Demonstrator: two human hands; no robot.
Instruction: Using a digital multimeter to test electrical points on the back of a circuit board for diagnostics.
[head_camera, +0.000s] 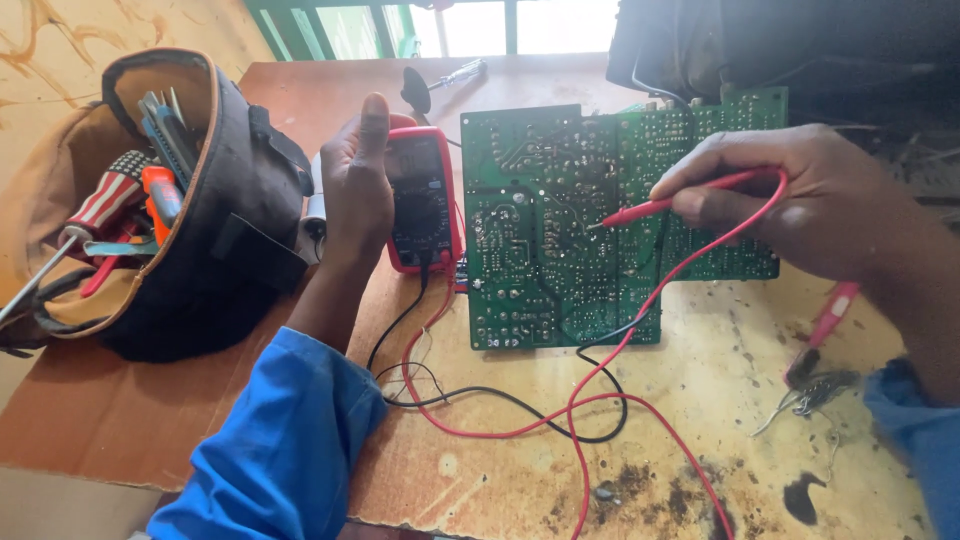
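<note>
A green circuit board (560, 200) lies solder side up on a stained wooden table (700, 440). My right hand (800, 200) holds a red test probe (660, 208) with its tip touching the middle of the board. A red multimeter (425, 200) stands just left of the board. My left hand (358, 180) rests against the meter's left side, thumb up, gripping its edge. Red and black leads (520, 410) loop over the table from the meter; the black lead runs under the board's lower edge.
An open dark tool bag (200, 220) with screwdrivers and pliers sits at the left. A screwdriver (455, 75) lies at the back. Pink-handled pliers (820, 350) lie at the right. A dark appliance casing (800, 50) stands behind the board.
</note>
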